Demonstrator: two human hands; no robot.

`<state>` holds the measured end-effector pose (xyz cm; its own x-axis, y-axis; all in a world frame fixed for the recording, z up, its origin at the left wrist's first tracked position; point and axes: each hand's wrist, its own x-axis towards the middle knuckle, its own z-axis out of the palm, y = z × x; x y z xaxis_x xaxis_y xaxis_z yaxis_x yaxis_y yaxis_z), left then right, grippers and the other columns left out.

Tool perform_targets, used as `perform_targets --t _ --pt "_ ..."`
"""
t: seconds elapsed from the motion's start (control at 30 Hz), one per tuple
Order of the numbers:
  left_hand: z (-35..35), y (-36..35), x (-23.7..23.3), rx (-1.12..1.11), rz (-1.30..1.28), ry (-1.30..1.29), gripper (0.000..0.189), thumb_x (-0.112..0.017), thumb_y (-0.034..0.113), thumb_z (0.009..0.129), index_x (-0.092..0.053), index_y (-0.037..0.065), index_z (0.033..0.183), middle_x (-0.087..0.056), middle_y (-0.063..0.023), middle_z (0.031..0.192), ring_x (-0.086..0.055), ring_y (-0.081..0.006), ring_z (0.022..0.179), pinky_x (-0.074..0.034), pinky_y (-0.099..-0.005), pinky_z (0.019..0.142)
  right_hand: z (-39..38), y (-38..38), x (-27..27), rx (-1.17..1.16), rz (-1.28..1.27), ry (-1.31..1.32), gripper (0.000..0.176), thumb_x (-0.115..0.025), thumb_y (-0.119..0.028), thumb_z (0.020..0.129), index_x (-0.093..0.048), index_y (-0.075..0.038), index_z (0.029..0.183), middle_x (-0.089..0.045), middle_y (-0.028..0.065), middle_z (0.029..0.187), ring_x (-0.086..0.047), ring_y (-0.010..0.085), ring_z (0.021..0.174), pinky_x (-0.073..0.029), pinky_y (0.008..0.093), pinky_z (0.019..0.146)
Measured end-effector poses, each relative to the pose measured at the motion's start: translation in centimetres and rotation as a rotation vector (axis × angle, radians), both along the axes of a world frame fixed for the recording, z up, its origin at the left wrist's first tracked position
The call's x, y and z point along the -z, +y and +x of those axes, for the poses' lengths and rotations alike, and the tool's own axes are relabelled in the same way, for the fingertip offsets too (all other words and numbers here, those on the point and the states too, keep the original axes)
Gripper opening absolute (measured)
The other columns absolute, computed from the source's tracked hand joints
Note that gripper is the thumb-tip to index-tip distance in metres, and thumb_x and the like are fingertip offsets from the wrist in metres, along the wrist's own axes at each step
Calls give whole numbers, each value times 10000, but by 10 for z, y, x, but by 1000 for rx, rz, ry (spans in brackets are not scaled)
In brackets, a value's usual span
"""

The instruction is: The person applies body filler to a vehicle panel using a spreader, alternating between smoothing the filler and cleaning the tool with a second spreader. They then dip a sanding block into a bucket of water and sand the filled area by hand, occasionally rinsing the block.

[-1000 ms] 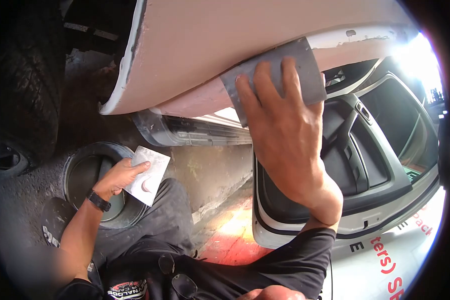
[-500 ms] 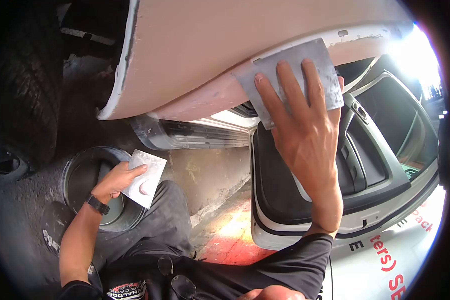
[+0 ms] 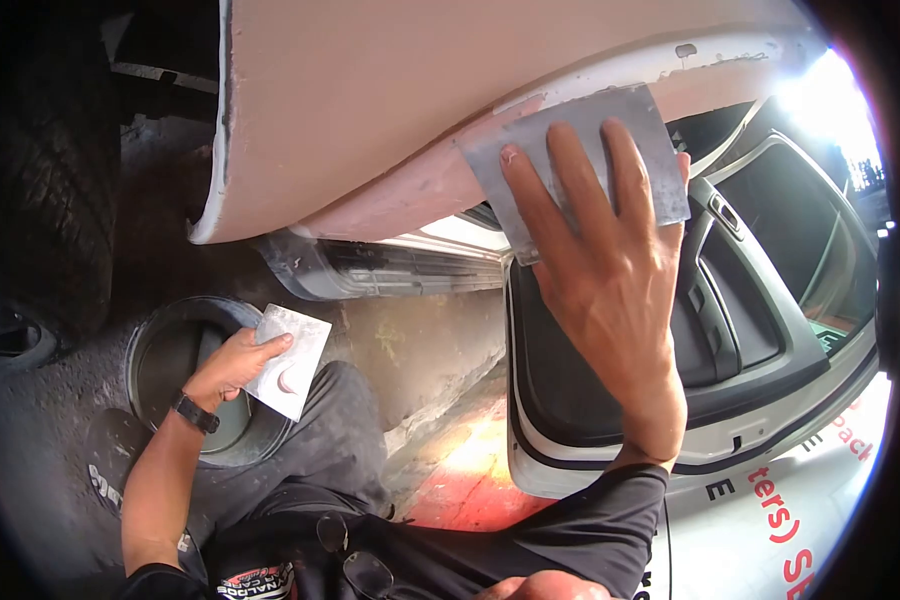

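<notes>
My right hand (image 3: pixel 610 255) holds a flat grey spreader (image 3: pixel 595 160), with several fingers spread over its face and the thumb mostly hidden at the right edge. The spreader lies against the lower edge of a pinkish, filler-coated car body panel (image 3: pixel 370 90). What is under it cannot be seen. Lower left, my left hand (image 3: pixel 230 368) grips a white square plate (image 3: pixel 295 365), thumb on top. A crescent-shaped smear marks the plate's face. Beneath that hand stands a round dark bucket (image 3: pixel 155 325).
An open car door (image 3: pixel 610 400) stands at the right, below the panel. A tire (image 3: pixel 45 170) is at the far left. A dark side step (image 3: pixel 390 270) runs under the panel. Red lettering marks a white surface (image 3: pixel 720 540) at lower right.
My right hand and the spreader have shifted slightly left along the panel's edge. The view has tilted a little. My left hand stays almost still with the white plate.
</notes>
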<state>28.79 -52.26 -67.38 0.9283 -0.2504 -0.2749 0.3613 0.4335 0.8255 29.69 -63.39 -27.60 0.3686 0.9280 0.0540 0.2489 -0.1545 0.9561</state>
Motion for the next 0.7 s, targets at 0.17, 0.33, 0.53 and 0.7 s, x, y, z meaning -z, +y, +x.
perform_targets --t 0.17,0.33,0.53,0.7 --pt "4 -5 12 6 -27 -19 351 -612 354 1012 -694 37 1137 -692 18 837 -573 -17 591 -373 -218 418 -8 5 0 39 27 -6 756 -776 -58 626 -626 -216 1351 -542 60 1374 -478 361 1319 -345 689 1073" --pt "2 -6 9 21 -79 -33 357 -626 339 1011 -682 20 1161 -708 -13 916 -624 -45 705 -460 -230 537 0 10 -1 -40 11 -13 714 -765 -52 645 -635 -217 1327 -550 55 1348 -487 356 1309 -361 681 1059" --pt "1 -1 1 8 -9 21 369 -631 349 1008 -681 17 1159 -708 -29 925 -636 -52 722 -471 -229 546 16 11 -2 -52 14 -12 683 -759 -40 655 -641 -210 1305 -555 47 1336 -494 344 1304 -441 600 1010" --pt "1 0 6 12 15 42 393 -642 376 996 -683 15 1144 -703 -14 881 -613 -32 637 -422 -211 453 21 -13 -2 -46 47 67 520 -673 -130 772 -643 -161 1291 -546 75 1322 -477 358 1304 -404 668 997"
